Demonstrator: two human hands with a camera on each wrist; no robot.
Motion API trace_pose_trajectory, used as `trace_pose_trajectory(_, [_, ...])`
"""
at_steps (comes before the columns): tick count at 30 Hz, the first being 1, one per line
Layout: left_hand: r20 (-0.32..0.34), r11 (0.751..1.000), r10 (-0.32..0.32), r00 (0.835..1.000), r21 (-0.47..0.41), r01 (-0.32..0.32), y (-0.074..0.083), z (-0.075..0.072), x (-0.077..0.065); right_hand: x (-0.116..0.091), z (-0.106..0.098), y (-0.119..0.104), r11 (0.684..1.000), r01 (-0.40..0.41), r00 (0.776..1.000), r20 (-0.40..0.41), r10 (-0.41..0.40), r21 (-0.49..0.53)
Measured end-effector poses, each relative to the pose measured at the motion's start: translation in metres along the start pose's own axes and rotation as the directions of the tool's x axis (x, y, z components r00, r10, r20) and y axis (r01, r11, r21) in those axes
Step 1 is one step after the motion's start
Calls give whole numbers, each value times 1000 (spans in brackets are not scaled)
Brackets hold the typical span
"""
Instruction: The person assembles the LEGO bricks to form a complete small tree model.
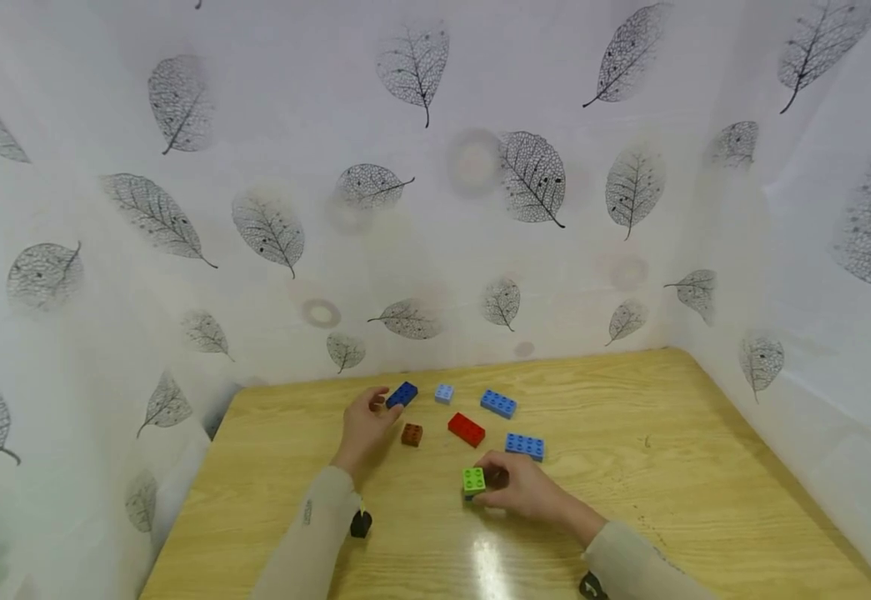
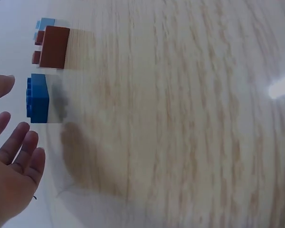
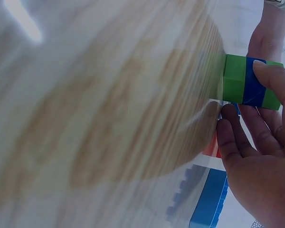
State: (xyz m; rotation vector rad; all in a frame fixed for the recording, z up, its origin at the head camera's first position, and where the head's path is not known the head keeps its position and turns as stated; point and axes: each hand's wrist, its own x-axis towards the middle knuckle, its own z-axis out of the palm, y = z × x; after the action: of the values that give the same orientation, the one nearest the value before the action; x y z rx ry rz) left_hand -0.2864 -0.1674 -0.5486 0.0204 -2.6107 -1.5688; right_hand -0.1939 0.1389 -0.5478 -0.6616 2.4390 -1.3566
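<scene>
My right hand (image 1: pixel 521 487) pinches a small stack of toy building bricks (image 1: pixel 473 479) near the middle of the table. The right wrist view shows the stack (image 3: pixel 242 80) as green, blue and green layers, with the thumb lying over the blue one. My left hand (image 1: pixel 366 429) reaches to a dark blue brick (image 1: pixel 402 395) at the back left, its thumb and fingers spread around it. In the left wrist view that brick (image 2: pixel 39 98) sits studs up on the table, with a gap between it and the fingertips.
A brown brick (image 1: pixel 412 434) lies right of the left hand, and a red brick (image 1: pixel 467 429) farther right. Two blue bricks, one nearer (image 1: pixel 525 446) and one farther back (image 1: pixel 498 403), stand beyond the right hand. Behind is a light blue brick (image 1: pixel 444 392). Leaf-printed curtain (image 1: pixel 435 250) borders the table.
</scene>
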Motion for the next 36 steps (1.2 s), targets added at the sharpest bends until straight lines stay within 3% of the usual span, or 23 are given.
trace_pose_trajectory(8, [-5, 999, -8, 1000, 40, 9, -17, 6, 10, 2, 0, -3, 1000, -10, 1000, 16, 10, 16])
trace_pose_trajectory(13, [-19, 996, -1, 1000, 89, 3, -17, 8, 11, 2, 0, -3, 1000, -20, 1000, 21, 19, 2])
trace_pose_trajectory(20, [-12, 995, -50, 999, 89, 51, -13, 12, 11, 2, -1, -3, 1000, -20, 1000, 16, 20, -5])
trace_pose_trajectory(27, [-10, 992, -30, 1000, 122, 31, -14, 13, 13, 2, -1, -2, 1000, -21, 1000, 23, 21, -2])
trace_pose_trajectory(36, [89, 998, -61, 994, -1, 62, -14, -1, 12, 3, -2, -2, 999, -35, 999, 27, 35, -4])
